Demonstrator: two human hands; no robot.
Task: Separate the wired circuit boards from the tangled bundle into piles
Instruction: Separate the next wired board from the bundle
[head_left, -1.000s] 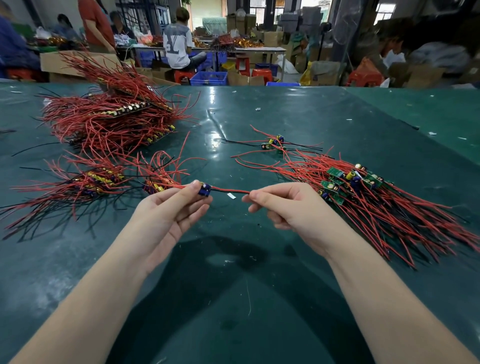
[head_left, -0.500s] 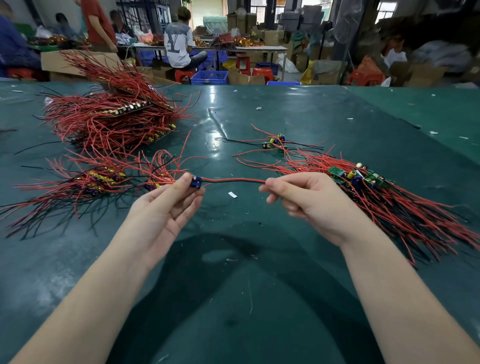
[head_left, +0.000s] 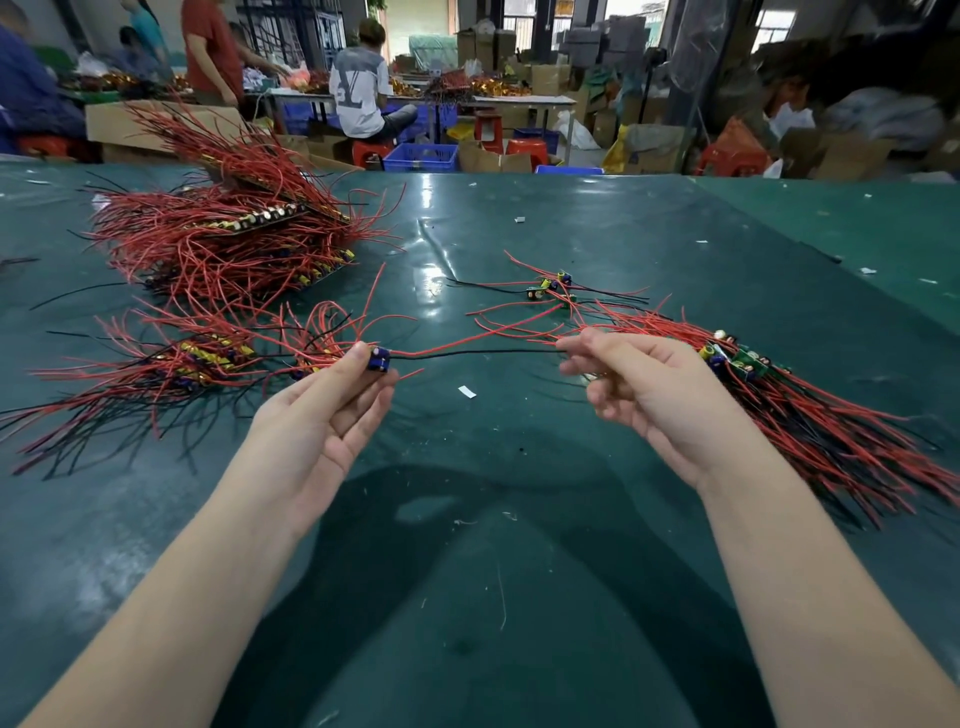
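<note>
My left hand (head_left: 322, 421) pinches a small circuit board with a blue part (head_left: 378, 358) just above the green table. Its red and black wires (head_left: 467, 348) stretch to the right, where my right hand (head_left: 639, 384) pinches their far ends. A tangled bundle of wired boards (head_left: 171, 364) lies to the left of my left hand. A sorted pile (head_left: 779, 395) with green boards and red wires lies right behind my right hand. A large heap of red-wired boards (head_left: 228, 244) sits at the far left.
A few loose wired boards (head_left: 550, 288) lie in the middle of the green table (head_left: 519, 571). Small white paper scraps (head_left: 466, 391) dot the surface. Beyond the far edge, people work among cardboard boxes, blue crates and red stools.
My hands have moved further apart, drawing the wires out straighter between them. The right hand has shifted right, toward the sorted pile. The board has stayed in my left fingers.
</note>
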